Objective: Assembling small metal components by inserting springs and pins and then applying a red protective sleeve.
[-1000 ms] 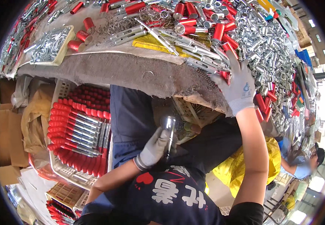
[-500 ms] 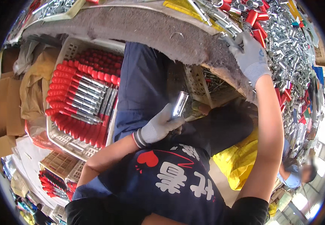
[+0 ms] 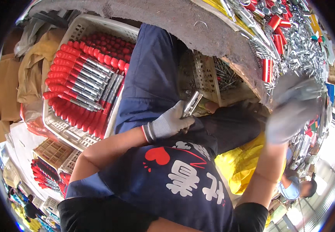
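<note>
The left hand (image 3: pixel 171 123), in a grey knit glove with a dark cuff, is clenched round a short bright metal sleeve (image 3: pixel 192 104), a smooth tube that pokes up and to the right out of the fist, its long axis slanting from the palm toward the far right. It sits low and near the body, over the lap of blue trousers (image 3: pixel 148 77). The right hand (image 3: pixel 291 112), gloved the same way, is a grey blur out at the right, up against the edge of the worktop (image 3: pixel 198 23); whether that grip is released or closed on anything, I cannot tell, the smear hides the fingers. So the sleeve lies to the left of and nearer than the right hand, well apart from it, and the left hand alone has it. Just beyond the right hand the worktop, covered in coarse grey felt-like cloth, carries a heap of loose shiny steel parts (image 3: pixel 302 50) mixed with red plastic sleeves (image 3: pixel 267 69). Under the worktop edge stands a beige slotted crate (image 3: pixel 210 77) with thin metal pieces inside. Far left, a white lattice basket (image 3: pixel 78 131) is packed with finished anchor bolts (image 3: pixel 86 83), red caps and silver shanks lying in neat rows, long axes running left to right. A yellow bag (image 3: pixel 237 166) sits by the right thigh.
</note>
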The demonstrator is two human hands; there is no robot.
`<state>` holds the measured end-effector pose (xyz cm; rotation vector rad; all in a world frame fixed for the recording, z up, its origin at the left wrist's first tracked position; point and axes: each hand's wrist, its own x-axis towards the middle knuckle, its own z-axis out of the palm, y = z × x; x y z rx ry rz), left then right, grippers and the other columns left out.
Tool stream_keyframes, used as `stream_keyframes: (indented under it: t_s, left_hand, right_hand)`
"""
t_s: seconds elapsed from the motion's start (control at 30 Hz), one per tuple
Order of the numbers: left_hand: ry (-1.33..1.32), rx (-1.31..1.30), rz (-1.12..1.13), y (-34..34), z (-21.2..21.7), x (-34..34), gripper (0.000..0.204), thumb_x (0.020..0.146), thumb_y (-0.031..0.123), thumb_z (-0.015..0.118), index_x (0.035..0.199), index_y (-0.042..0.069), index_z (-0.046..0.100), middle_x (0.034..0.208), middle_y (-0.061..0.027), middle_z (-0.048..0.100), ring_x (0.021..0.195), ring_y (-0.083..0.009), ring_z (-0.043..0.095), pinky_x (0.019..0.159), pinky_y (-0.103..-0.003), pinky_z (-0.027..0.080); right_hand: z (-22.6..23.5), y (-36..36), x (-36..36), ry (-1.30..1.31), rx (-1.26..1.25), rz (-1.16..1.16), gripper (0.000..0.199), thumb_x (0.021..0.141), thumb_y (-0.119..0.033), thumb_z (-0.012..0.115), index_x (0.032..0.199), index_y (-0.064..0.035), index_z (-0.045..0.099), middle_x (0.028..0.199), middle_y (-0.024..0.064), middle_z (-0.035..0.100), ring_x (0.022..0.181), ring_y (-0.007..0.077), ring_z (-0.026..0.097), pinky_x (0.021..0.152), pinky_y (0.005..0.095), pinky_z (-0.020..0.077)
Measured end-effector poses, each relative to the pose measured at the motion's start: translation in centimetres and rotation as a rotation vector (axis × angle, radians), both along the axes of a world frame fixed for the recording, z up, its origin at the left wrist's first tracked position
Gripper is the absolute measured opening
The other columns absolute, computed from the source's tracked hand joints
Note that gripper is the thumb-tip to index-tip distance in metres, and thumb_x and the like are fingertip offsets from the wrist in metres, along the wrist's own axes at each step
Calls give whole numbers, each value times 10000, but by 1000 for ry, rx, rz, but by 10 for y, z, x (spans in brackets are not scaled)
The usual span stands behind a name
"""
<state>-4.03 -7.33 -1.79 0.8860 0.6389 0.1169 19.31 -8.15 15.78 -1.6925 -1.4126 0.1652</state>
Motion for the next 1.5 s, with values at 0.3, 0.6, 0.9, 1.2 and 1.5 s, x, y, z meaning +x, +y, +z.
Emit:
stream_keyframes:
  t_s: [0.3,0.6,0.9,1.2,1.5]
  left_hand:
    - [-23,189,41,0,-4,9,367,877,78,608,1154,8,378,848,-29,544,705,-92,535,605,-250,464]
    - [-164,225,48,-3,-2,8,389,966,138,514,1298,-14,380,1175,-106,537,1146,-199,475,1019,-347,361]
    - [-86,-231,214,0,22,-1,388,976,391,494,1141,40,480,818,-48,550,681,-131,545,644,-281,482]
    - [-151,-213,111,12,23,2,447,977,434,459,1264,94,409,777,-64,534,626,-144,525,580,-271,451]
    - [-313,-473,37,17,13,-2,492,956,480,458,1192,49,495,813,-67,554,633,-141,539,590,-263,466]
  right_hand:
    - [-83,-61,-72,-320,-465,402,516,814,9,567,1322,-52,507,1015,226,603,831,363,570,765,384,495]
    - [-114,-66,-68,-200,-516,278,486,846,-114,587,1326,-168,533,843,188,545,730,372,594,616,418,478]
    - [-55,63,-4,-697,-208,-37,452,803,-185,632,1247,-217,555,956,115,590,829,301,589,731,407,483]
    - [-63,14,62,-793,-343,-424,479,800,-309,657,1239,-144,558,1004,165,635,1008,325,588,865,446,450]
    - [-34,-40,14,49,-285,89,347,850,-86,578,1179,22,596,1072,133,600,994,226,564,888,307,428]
